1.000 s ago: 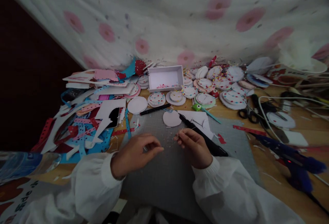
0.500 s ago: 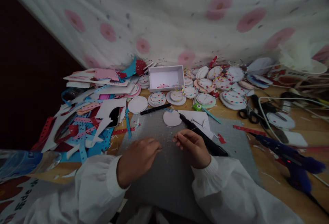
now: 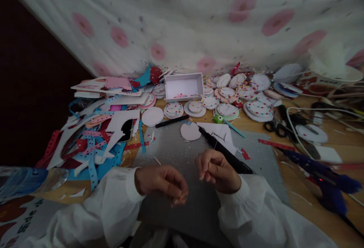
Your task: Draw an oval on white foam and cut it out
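Note:
My left hand (image 3: 166, 185) hovers over the near part of the grey cutting mat (image 3: 187, 162), its thumb and curled fingers brought together. Higher and to the right, my right hand (image 3: 217, 171) has its fingers bent in a pinch, slightly blurred. Whatever either hand may hold is too small to make out. Beyond them a plain white paper disc (image 3: 190, 131) lies on the mat. Beside my right hand rests a thick black pen-shaped tool (image 3: 227, 151), partly over a white sheet (image 3: 216, 128).
Layered paper discs with coloured dots (image 3: 258, 109) line the back beside a white box (image 3: 184, 85). Paper scraps (image 3: 93, 138) heap up on the left. To the right lie scissors (image 3: 275, 127) and a blue glue gun (image 3: 321, 174) with a lit red light. A black pen (image 3: 172, 121) lies behind the mat.
My left hand has come nearer and turned, so its thumb and fingertips now show. The right hand has shifted slightly right and nearer, still pinched.

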{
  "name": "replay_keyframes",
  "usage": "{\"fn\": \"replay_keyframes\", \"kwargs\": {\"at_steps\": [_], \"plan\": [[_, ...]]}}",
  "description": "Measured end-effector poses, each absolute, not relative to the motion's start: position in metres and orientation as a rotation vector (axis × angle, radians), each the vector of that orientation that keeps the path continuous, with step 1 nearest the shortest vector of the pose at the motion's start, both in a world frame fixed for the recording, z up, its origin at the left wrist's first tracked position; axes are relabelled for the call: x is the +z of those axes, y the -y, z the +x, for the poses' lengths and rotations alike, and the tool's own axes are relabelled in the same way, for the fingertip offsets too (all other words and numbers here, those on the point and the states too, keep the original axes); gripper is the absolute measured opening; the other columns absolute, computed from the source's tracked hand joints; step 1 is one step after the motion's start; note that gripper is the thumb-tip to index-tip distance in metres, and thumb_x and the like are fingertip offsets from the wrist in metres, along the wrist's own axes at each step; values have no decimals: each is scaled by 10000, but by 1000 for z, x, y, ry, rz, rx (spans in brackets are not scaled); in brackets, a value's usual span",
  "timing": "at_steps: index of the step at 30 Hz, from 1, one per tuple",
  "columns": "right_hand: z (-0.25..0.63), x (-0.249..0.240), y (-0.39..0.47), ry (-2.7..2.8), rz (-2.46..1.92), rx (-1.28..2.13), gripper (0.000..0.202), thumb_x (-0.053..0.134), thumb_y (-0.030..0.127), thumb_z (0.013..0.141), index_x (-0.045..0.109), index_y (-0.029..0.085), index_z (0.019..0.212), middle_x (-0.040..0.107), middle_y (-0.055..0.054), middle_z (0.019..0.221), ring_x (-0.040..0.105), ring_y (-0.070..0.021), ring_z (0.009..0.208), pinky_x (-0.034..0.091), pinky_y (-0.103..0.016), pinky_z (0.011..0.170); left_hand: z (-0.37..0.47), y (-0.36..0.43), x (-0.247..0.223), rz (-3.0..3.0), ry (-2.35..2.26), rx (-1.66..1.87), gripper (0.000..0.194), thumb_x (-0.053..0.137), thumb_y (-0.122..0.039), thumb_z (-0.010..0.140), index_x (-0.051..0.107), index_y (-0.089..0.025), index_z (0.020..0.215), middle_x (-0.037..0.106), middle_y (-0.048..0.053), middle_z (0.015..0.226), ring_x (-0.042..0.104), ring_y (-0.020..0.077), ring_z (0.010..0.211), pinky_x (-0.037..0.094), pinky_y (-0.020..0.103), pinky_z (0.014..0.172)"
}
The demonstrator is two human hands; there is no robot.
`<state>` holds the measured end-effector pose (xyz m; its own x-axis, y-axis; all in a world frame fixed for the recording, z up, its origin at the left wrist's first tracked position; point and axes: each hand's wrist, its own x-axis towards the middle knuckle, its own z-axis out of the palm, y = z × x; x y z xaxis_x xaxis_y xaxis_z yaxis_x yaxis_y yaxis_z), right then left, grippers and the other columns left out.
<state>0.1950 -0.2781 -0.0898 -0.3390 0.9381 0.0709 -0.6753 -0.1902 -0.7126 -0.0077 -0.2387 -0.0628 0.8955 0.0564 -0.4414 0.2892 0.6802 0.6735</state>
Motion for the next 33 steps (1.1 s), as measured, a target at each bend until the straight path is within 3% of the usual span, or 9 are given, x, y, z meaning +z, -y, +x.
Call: {"fn": "replay_keyframes", "kwargs": {"at_steps": [9, 14, 20, 24, 28, 33], "plan": [[190, -92, 275, 845, -617, 1660, 235, 735, 415, 766, 674, 191, 733, 678, -15, 634, 519, -65, 458, 377, -150, 387, -17, 235, -37, 1130, -667, -52, 312, 723, -420, 753, 590, -140, 792, 606, -9, 708, 560, 86, 641, 442, 208, 623], [184, -92, 273, 849, -879, 1541, 274, 752, 462, 723, 717, 194, 767, 710, -39, 698, 574, -105, 544, 458, -218, 479, -20, 239, -10, 1750, -1051, -5, 112, 581, -255, 836, 605, -157, 787, 617, -12, 723, 557, 112, 676, 417, 230, 640], [182, -95, 273, 791, -1034, 1407, 272, 796, 447, 661, 702, 209, 753, 696, -22, 702, 556, -118, 556, 466, -260, 530, -11, 258, -6, 2449, -1229, -115, 165, 458, -189, 905, 605, -170, 833, 638, 32, 834, 599, 192, 789, 411, 312, 696], [183, -95, 273, 795, -1082, 1364, 260, 781, 441, 682, 681, 201, 685, 655, -9, 644, 530, -113, 551, 445, -251, 526, -5, 263, -15, 2536, -1225, -183, 188, 422, -183, 924, 587, -164, 836, 624, 44, 847, 601, 201, 798, 433, 328, 717], [183, -99, 271, 686, -1072, 1408, 270, 807, 424, 653, 694, 217, 784, 692, -17, 704, 556, -117, 583, 449, -242, 536, -2, 265, -21, 2560, -1243, -146, 181, 419, -173, 925, 574, -167, 831, 622, 39, 843, 596, 195, 802, 437, 322, 722], [180, -106, 271, 604, -1095, 1367, 264, 826, 404, 625, 690, 205, 732, 684, -20, 762, 576, -127, 655, 465, -240, 573, -3, 267, -28, 2537, -1297, -39, 158, 441, -169, 914, 562, -178, 814, 617, 24, 812, 589, 182, 783, 432, 304, 708]]}}
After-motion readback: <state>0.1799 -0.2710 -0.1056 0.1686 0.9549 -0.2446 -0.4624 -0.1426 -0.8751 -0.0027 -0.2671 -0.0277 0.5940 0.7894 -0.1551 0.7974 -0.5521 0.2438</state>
